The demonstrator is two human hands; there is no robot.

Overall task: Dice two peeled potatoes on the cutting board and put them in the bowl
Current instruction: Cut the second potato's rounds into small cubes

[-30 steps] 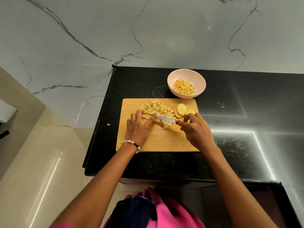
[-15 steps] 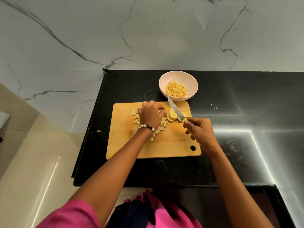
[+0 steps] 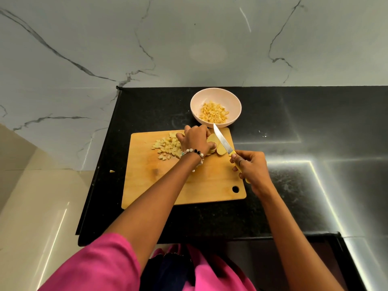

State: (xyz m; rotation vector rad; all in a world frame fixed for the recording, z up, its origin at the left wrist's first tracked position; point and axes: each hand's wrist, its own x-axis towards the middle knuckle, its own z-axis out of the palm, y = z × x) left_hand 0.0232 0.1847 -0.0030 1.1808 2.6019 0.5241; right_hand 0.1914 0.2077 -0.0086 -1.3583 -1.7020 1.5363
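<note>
Counter: the black counter is filling the middle and right of the frame, its left edge running down from the upper centre to the lower left.
Board: the cutting board is lying near that left edge, its hanging hole at the lower right corner; the lower half of the board is showing bare wood.
Bowl: the bowl is sitting just above the board's top right corner, holding diced potato.
Open room: bare counter is stretching right of the board.
Left hand: the left hand is reaching across the board's top middle, fingers curled down and gripping the potato slices.
Right hand: the right hand is sitting at the board's right edge, fingers wrapping the yellow handle of the knife.
Knife axis: the blade is pointing up-left toward the bowl, lying against the slices.
Cut pieces: a pile of potato cubes is lying on the board left of the left hand.
Stray: 1 potato bit is lying beyond the counter's left edge.
</note>
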